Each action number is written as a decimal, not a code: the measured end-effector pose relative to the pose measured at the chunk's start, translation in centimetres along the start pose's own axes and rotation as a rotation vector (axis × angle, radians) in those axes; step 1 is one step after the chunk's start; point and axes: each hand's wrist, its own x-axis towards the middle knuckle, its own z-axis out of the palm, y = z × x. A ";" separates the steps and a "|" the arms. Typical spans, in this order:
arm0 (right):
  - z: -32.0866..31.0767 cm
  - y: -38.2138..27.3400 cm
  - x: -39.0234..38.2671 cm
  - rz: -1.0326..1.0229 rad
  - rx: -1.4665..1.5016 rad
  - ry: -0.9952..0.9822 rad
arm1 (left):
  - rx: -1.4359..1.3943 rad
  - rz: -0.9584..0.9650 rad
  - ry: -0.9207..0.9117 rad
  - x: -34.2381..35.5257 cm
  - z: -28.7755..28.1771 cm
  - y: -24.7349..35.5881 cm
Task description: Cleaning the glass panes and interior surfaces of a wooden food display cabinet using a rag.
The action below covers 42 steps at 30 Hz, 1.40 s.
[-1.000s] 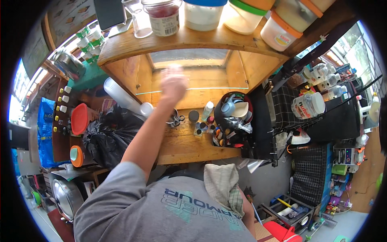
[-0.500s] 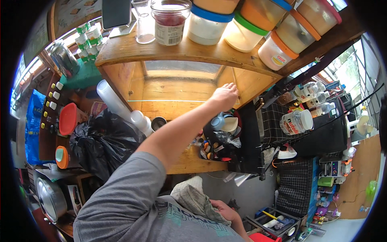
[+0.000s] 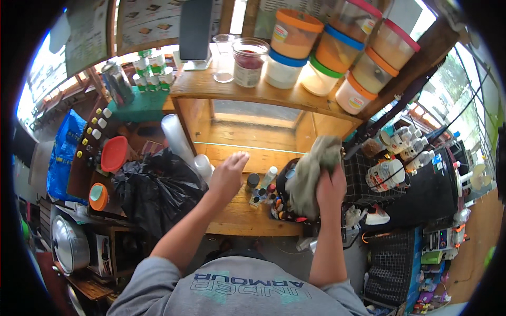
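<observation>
My left hand [image 3: 227, 176] is raised in front of the wooden cubby [image 3: 247, 136], its fingers loosely bent with nothing visible in them, just right of stacked white cups [image 3: 203, 167]. My right hand [image 3: 330, 185] grips a crumpled grey-green cloth [image 3: 313, 166], held up over a dark container of utensils and small items [image 3: 280, 209]. The cloth hides much of that container. Between my hands, small bottles and jars [image 3: 253, 183] stand on the wooden counter [image 3: 241, 226]. A glass edge [image 3: 247, 147] runs across the cubby's opening.
Lidded tubs [image 3: 295, 37], a jar [image 3: 247, 68] and a phone on a stand [image 3: 194, 31] sit on the shelf above. A black plastic bag [image 3: 153, 195] lies left, near a red container [image 3: 113, 155]. A black grid rack with bottles and jars [image 3: 363, 179] is at right.
My left hand has pulled back from inside the cubby, down and to the left. My right hand has lifted the cloth from near my lap up to the cubby. The view has shifted.
</observation>
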 end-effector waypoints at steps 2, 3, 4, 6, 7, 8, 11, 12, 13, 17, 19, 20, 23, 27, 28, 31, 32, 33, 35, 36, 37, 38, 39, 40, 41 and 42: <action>5.3 2.2 6.1 0.039 -0.396 -0.064 | -0.088 -0.014 0.041 -3.1 -3.2 1.7; 8.3 5.6 8.6 -0.045 -0.479 -0.054 | -0.137 -0.028 0.053 -4.5 -4.5 2.4; 11.4 5.9 9.9 0.133 -0.578 -0.087 | -0.121 -0.039 0.062 -6.5 -5.4 2.3; 15.8 8.2 11.7 0.078 -0.538 -0.106 | -0.113 -0.063 0.030 -9.9 -7.1 1.6; 17.4 6.0 12.0 0.076 -0.501 -0.237 | -0.093 -0.081 0.037 -11.2 -7.9 1.0; 18.5 3.6 11.8 0.081 -0.471 -0.365 | -0.097 -0.149 0.045 -12.5 -8.6 1.0; 26.1 -2.6 6.9 -0.571 -0.477 -0.351 | -0.103 -0.256 0.046 -15.5 -9.4 1.2; 29.5 -0.9 7.9 -0.720 -0.491 -0.491 | -0.111 -0.257 0.044 -14.8 -8.8 1.4; 31.7 -2.8 5.5 -0.726 -0.430 -0.354 | -0.109 -0.290 0.042 -15.2 -9.0 1.4; 29.8 -4.2 4.9 -0.499 -0.581 -0.454 | -0.122 -0.339 0.068 -16.7 -9.9 1.6; 25.4 2.0 8.8 -0.680 -0.905 -0.434 | -0.110 -0.366 0.069 -17.4 -10.2 1.2; 22.4 5.0 10.8 -0.704 -1.069 -0.319 | -0.103 -0.378 0.067 -17.7 -10.3 0.9; 16.5 10.7 17.0 0.042 -0.717 -0.280 | -0.099 -0.389 0.077 -18.4 -10.6 0.0; 20.6 4.2 15.0 -0.029 -0.706 -0.463 | -0.133 -0.465 0.103 -19.3 -10.6 -0.4; 23.8 7.6 15.9 -0.231 -0.689 -0.304 | -0.164 -0.432 0.093 -18.1 -9.9 -0.4; 28.6 -4.2 8.8 -0.470 -0.574 -0.603 | -0.235 -0.492 0.118 -17.3 -9.8 0.1; 29.3 -4.8 7.6 -0.632 -0.510 -0.587 | -0.252 -0.477 0.108 -16.6 -9.7 0.2; 29.2 -3.9 7.8 -0.628 -0.510 -0.582 | -0.266 -0.463 0.098 -16.2 -9.7 0.2; 27.9 -0.7 9.0 -0.484 -0.511 -0.499 | -0.264 -0.450 0.104 -15.9 -10.1 0.3; 24.7 -1.7 9.7 -0.438 -0.589 -0.554 | -0.245 -0.463 0.125 -16.3 -10.5 0.2; 22.9 2.0 11.8 -0.435 -0.800 -0.474 | -0.246 -0.460 0.130 -16.5 -10.7 0.0; 21.0 6.2 14.5 -0.364 -0.889 -0.380 | -0.251 -0.460 0.134 -16.7 -10.7 -0.3; 19.4 9.5 17.5 -0.019 -0.805 -0.363 | -0.257 -0.465 0.139 -16.8 -10.4 -0.5; 18.6 9.9 17.8 0.078 -0.739 -0.150 | -0.251 -0.487 0.149 -17.1 -10.3 -0.4; 17.0 5.3 17.8 0.155 -0.707 -0.345 | -0.274 -0.522 0.151 -17.4 -10.4 -0.4; 19.6 6.2 18.5 0.223 -0.743 -0.251 | -0.297 -0.557 0.154 -17.9 -10.5 -0.2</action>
